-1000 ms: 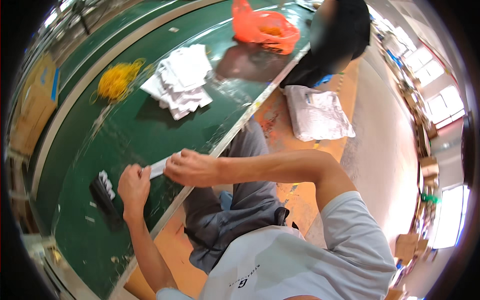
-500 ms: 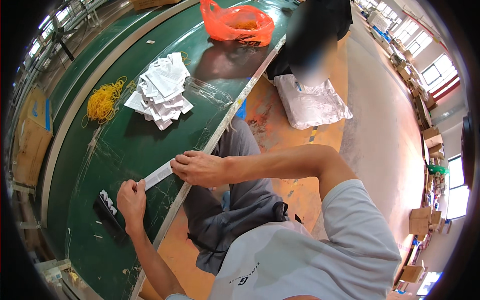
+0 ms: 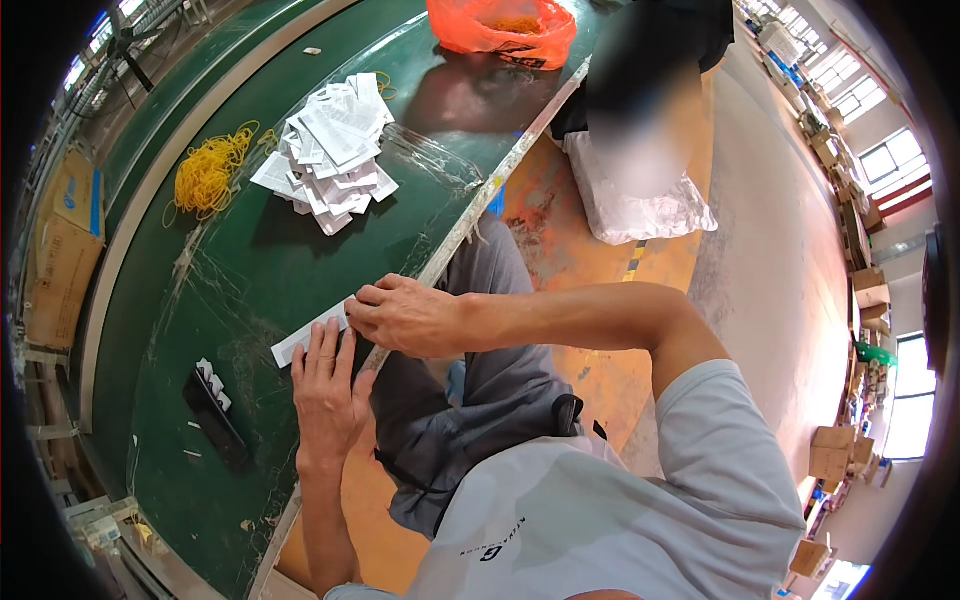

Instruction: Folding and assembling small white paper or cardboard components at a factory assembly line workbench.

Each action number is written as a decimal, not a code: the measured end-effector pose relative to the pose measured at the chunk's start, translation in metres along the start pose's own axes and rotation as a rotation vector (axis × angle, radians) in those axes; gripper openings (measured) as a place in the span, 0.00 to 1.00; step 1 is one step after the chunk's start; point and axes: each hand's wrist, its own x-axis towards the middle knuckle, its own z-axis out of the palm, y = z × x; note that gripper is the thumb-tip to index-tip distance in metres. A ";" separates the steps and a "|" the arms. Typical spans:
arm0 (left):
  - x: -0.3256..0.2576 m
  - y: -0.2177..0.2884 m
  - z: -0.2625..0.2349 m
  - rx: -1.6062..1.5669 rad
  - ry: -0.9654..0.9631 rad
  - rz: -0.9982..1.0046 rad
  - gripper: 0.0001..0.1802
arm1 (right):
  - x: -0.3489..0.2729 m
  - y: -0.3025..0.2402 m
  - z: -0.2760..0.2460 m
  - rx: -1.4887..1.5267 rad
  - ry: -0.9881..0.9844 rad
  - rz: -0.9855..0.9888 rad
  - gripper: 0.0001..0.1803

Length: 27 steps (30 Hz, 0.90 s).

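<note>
A narrow white strip of printed paper (image 3: 288,347) lies on the green table surface near its edge. My left hand (image 3: 330,400) rests on the strip with its fingers stretched out and slightly apart. At the strip's right end, the fingers of my right hand (image 3: 408,318) are closed on the paper; their tips are partly hidden. To the left of my left hand stands a long black holder (image 3: 222,430) with small white folded pieces at its far end. Farther off lies a loose pile of white printed leaflets (image 3: 335,150), with a tangle of yellow rubber bands (image 3: 212,172) to its left.
A red plastic bag (image 3: 490,40) with yellowish contents sits at the table's far end. The table's pale edge (image 3: 470,225) runs diagonally beside my legs. Beyond it, a white wrapped bundle (image 3: 625,205) is near a blurred person in dark clothes. A cardboard box (image 3: 65,270) stands far left.
My left hand has gone from pinching the strip's left end to lying flat over it, shifting right. The right hand keeps hold of its end. The view has shifted slightly.
</note>
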 end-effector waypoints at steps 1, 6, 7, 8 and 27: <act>-0.001 0.001 -0.004 -0.020 -0.068 -0.017 0.35 | 0.001 0.000 -0.001 0.002 0.004 0.003 0.25; -0.001 -0.012 -0.014 0.000 -0.160 0.065 0.38 | 0.001 0.001 0.001 0.018 -0.019 0.016 0.25; -0.004 -0.014 -0.017 0.010 -0.179 0.064 0.39 | 0.003 0.001 0.000 0.017 -0.007 0.003 0.25; -0.006 -0.018 -0.020 0.016 -0.187 0.041 0.39 | 0.005 0.000 0.000 0.019 0.007 -0.011 0.26; -0.052 -0.053 -0.042 -0.080 -0.020 -0.047 0.35 | 0.003 -0.003 -0.031 -0.049 -0.065 -0.049 0.30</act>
